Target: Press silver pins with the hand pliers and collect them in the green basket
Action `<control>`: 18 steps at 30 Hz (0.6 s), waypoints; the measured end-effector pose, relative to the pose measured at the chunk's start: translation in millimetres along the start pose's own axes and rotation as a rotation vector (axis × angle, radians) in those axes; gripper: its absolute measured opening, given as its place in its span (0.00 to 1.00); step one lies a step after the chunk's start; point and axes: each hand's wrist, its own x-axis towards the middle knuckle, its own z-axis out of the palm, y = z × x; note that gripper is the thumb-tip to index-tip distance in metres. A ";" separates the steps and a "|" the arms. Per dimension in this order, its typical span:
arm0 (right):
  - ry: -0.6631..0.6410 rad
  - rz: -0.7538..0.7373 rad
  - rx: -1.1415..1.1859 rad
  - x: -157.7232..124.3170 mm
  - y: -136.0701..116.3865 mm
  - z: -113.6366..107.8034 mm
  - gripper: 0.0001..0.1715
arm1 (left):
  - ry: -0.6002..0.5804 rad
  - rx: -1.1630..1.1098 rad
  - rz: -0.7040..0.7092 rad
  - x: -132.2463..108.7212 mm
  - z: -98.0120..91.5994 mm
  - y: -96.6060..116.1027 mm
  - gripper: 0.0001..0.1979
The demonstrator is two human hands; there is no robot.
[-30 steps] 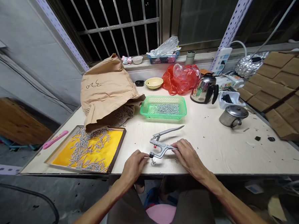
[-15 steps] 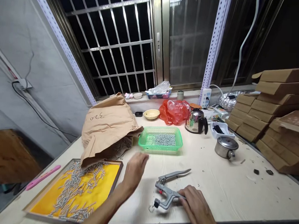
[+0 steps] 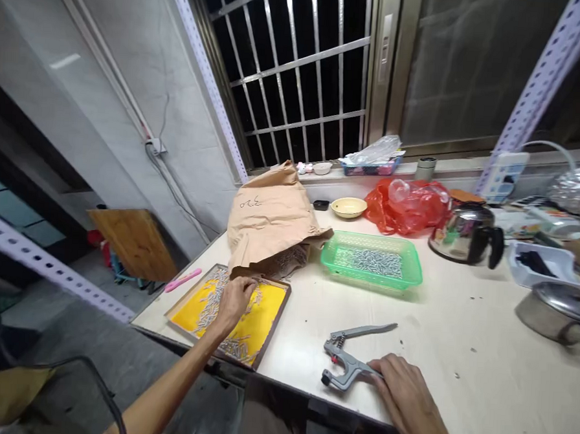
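Observation:
My left hand (image 3: 236,299) is over a shallow brown-rimmed tray (image 3: 275,320) with a yellow bottom. Its fingers are curled together among small metal pins (image 3: 210,310); whatever they pinch is hidden. Behind that hand, a brown paper bag (image 3: 270,219) leans its open mouth over the tray's back edge, with more small metal pieces inside. On the table at the right, my right hand (image 3: 407,391) is closed on one handle of grey snap-fastener pliers (image 3: 348,362). The pliers lie with their jaws apart and the other handle free. A green plastic basket (image 3: 371,283) holds more metal pieces.
A pink tool-like stick (image 3: 183,280) lies left of the tray. Along the back are a yellow bowl (image 3: 349,208), a red plastic bag (image 3: 407,207) and a steel kettle (image 3: 464,232). A lidded steel pot (image 3: 560,312) stands at the right. The table's front edge runs beneath both arms.
My left hand has gone from in front of the green basket to the pins in the tray. My right hand stays at the pliers' handle. The view has turned left.

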 end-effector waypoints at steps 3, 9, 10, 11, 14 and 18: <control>-0.021 -0.036 0.011 -0.8 3.8 9.1 0.09 | -0.075 0.041 -0.081 -6.0 3.9 -29.1 0.09; -0.083 -0.004 0.014 -5.6 6.3 15.1 0.10 | -0.127 0.058 -0.123 -14.4 34.7 -32.8 0.13; -0.091 0.000 0.010 -6.5 6.7 15.5 0.10 | -0.131 0.062 -0.126 -14.6 39.3 -31.5 0.12; -0.096 0.006 0.004 -7.1 6.9 15.8 0.10 | -0.131 0.067 -0.129 -14.5 43.4 -30.5 0.11; -0.100 0.018 -0.025 -8.0 6.2 16.4 0.09 | -0.127 0.095 -0.135 -13.7 51.7 -28.9 0.09; -0.107 0.015 -0.067 -7.0 3.7 15.3 0.10 | -0.137 0.125 -0.117 -11.8 54.6 -27.3 0.07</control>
